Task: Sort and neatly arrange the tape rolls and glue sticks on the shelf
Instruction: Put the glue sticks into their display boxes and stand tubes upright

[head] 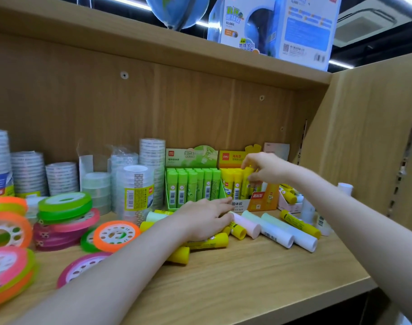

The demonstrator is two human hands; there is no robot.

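My right hand point(266, 168) pinches the top of a yellow glue stick point(247, 181) standing upright in the yellow display box point(263, 204). Lower down, my left hand point(205, 216) lies flat with straight fingers over loose yellow glue sticks point(209, 241) on the shelf. White and pastel glue sticks point(277, 231) lie to the right of that hand. A green display box point(191, 158) full of upright green glue sticks point(192, 187) stands left of the yellow one. Clear tape stacks point(137, 188) fill the back left. Coloured tape rolls point(64, 204) lie at the front left.
The wooden shelf board point(247, 285) runs to a side panel point(364, 141) on the right. A small pink box point(291, 207) with more yellow sticks sits at the far right, beside white bottles point(308, 212). A globe and its blue box point(277, 26) stand on the shelf above.
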